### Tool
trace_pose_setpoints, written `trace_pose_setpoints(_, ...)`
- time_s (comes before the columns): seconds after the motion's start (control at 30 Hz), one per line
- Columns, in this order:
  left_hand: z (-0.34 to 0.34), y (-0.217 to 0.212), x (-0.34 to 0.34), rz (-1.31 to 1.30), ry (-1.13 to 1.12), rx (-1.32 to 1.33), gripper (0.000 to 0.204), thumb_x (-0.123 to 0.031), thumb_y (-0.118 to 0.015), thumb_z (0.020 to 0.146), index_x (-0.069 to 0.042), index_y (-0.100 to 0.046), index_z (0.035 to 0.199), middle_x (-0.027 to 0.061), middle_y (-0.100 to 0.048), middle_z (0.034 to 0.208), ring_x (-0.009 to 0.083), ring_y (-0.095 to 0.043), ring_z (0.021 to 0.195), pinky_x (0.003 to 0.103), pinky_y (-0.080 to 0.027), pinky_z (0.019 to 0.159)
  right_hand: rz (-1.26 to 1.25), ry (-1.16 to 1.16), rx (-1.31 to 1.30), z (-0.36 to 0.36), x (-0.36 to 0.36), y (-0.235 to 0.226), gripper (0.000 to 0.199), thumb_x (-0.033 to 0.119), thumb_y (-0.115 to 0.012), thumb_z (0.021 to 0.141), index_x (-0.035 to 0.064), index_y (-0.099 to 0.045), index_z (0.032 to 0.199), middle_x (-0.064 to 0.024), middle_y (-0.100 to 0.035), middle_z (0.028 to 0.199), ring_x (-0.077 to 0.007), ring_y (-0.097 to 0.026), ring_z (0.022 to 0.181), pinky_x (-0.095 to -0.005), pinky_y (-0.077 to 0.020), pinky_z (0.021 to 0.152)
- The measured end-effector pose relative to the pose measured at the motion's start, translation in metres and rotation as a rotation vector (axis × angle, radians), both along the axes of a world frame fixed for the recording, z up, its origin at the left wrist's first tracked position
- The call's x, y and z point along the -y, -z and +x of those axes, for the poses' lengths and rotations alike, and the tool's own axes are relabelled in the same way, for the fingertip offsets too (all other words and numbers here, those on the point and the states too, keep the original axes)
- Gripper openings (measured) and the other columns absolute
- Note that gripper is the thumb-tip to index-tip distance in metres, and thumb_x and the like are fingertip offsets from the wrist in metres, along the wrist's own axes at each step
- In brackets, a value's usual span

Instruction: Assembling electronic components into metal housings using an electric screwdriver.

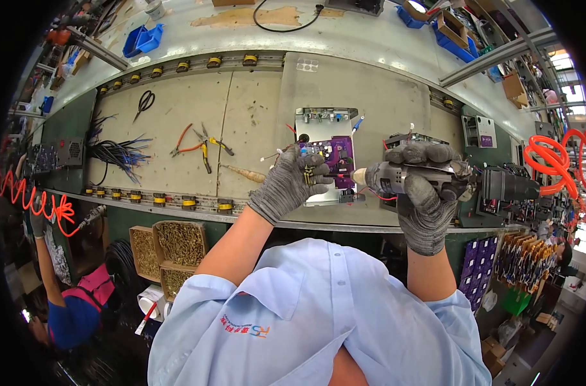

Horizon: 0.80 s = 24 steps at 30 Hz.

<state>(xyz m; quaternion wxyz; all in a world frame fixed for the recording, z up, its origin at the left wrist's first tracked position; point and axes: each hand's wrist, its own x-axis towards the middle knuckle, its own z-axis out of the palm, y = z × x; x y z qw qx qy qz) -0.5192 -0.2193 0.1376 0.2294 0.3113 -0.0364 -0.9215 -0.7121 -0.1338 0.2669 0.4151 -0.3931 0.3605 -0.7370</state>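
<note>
We see our left hand [291, 182], in a grey knitted glove, resting on the near left corner of a purple printed circuit board [338, 156] that sits in a shiny sheet-metal chassis [324, 122] on the pale grey counter [254, 109]. Its fingers [313, 172] are curled loosely down over the board's edge, pinching at something small and brass-coloured there; what exactly they have hold of is too small for us to tell.

Our right hand [424, 193], gloved the same way, is wrapped tightly round the body of a grey and black powered screwdriver [434, 178], fingers fully closed on it. The tool lies nearly level, its light-coloured nose pointing left and touching the right edge of the purple board, just beside our left fingertips.

Further left on the counter lie orange-handled pliers [185, 145] and yellow-handled cutters [206, 154], close together, with a pair of black scissors [145, 103] well apart behind them and a bundle of dark wires [116, 153] near the counter's left end. An orange coiled air hose [553, 157] hangs at the far right. Below the counter's near edge, boxes of brass screws [179, 243] stand beside our left arm.
</note>
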Motion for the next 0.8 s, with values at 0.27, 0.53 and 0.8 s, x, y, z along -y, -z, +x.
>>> trace_pose_setpoints(0.27, -0.003, 0.02, -0.005, -0.026, 0.027, -0.071, 0.069, -0.067, -0.048, 0.093, -0.003, -0.064, 0.108, 0.0131, -0.068, 0.102, 0.0329, -0.07, 0.091, 0.047, -0.061, 0.078, 0.034, -0.058, 0.063, 0.007, 0.004, 0.007, 0.043, -0.005, -0.071, 0.08, 0.004, -0.054, 0.119, -0.0168, -0.066, 0.11, -0.0315, -0.067, 0.105, -0.0459, -0.0581, 0.089)
trace_pose_setpoints(0.53, -0.002, 0.021, -0.01, -0.162, 0.07, -0.083, 0.053, -0.056, -0.06, 0.092, -0.008, -0.059, 0.115, 0.007, -0.067, 0.1, 0.0292, -0.07, 0.085, 0.04, -0.061, 0.068, 0.057, -0.085, 0.058, 0.009, 0.008, 0.003, 0.039, -0.006, -0.071, 0.08, 0.0019, -0.056, 0.116, -0.0179, -0.067, 0.109, -0.0294, -0.068, 0.104, -0.0433, -0.0596, 0.087)
trace_pose_setpoints(0.8, 0.006, 0.03, -0.018, -0.074, 0.092, -0.157, 0.029, -0.035, -0.063, 0.096, -0.009, -0.061, 0.108, 0.0012, -0.06, 0.088, 0.0136, -0.059, 0.07, 0.029, -0.05, 0.058, 0.004, -0.019, 0.059, -0.004, 0.003, 0.0, 0.044, -0.003, -0.074, 0.08, 0.0052, -0.056, 0.119, -0.0136, -0.067, 0.11, -0.0315, -0.067, 0.105, -0.0477, -0.0572, 0.09)
